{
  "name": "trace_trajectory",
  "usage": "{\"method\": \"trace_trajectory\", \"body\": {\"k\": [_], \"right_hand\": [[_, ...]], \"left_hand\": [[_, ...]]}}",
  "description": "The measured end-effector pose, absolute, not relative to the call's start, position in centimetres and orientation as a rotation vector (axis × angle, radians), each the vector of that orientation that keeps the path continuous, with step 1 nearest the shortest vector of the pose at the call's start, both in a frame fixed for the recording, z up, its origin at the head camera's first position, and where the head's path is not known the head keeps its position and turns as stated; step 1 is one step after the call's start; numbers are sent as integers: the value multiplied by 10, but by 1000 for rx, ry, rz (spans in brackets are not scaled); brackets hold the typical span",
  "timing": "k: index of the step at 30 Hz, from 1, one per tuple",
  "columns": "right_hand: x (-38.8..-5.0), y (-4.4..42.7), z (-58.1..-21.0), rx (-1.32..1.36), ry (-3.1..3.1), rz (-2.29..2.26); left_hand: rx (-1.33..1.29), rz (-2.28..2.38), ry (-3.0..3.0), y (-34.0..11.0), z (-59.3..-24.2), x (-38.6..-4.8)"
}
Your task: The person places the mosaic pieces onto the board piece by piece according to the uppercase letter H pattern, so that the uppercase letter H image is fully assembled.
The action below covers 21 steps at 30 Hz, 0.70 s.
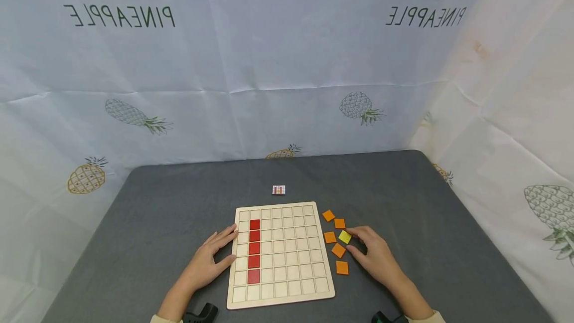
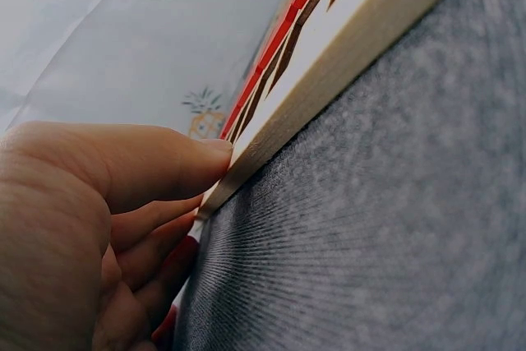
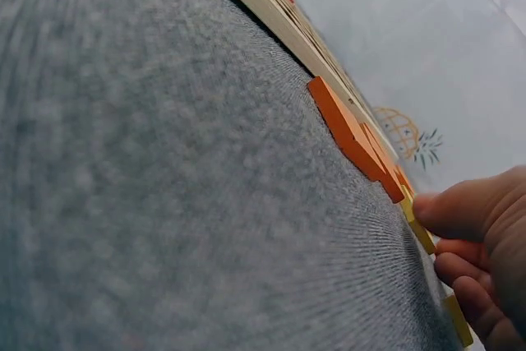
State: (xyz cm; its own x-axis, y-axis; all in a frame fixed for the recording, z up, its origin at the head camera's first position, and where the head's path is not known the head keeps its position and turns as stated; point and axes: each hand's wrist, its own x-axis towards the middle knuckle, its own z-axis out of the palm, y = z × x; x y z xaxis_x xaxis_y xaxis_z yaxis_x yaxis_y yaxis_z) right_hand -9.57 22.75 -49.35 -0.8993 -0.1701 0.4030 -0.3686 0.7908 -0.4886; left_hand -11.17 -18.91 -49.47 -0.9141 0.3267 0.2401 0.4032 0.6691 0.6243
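A pale wooden grid board point(image 1: 285, 288) lies on the table, with a column of several red square tiles point(image 1: 254, 248) in its cells. My left hand point(image 1: 204, 265) rests at the board's left edge; in the left wrist view its thumb point(image 2: 193, 158) touches the rim. Right of the board, my right hand point(image 1: 374, 258) has thumb and index finger spread about a yellow tile point(image 1: 345, 237). Its thumb point(image 3: 452, 211) meets that tile in the right wrist view. Several orange tiles point(image 1: 342, 267) lie between board and hand. Another yellow piece point(image 3: 458, 322) shows beneath the right fingers.
A small card point(image 1: 279, 190) with a coloured grid lies beyond the board. The dark grey tabletop point(image 1: 179, 203) reaches back to a white pineapple-print curtain point(image 1: 251, 64), which also hangs on the right.
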Motion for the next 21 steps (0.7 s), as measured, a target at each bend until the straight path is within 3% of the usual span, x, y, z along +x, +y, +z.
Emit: {"method": "trace_trajectory", "body": {"k": [21], "right_hand": [[-98, 228, -500, 401, -2646, 750]], "left_hand": [[-614, -1086, -2767, -189, -493, -110]]}}
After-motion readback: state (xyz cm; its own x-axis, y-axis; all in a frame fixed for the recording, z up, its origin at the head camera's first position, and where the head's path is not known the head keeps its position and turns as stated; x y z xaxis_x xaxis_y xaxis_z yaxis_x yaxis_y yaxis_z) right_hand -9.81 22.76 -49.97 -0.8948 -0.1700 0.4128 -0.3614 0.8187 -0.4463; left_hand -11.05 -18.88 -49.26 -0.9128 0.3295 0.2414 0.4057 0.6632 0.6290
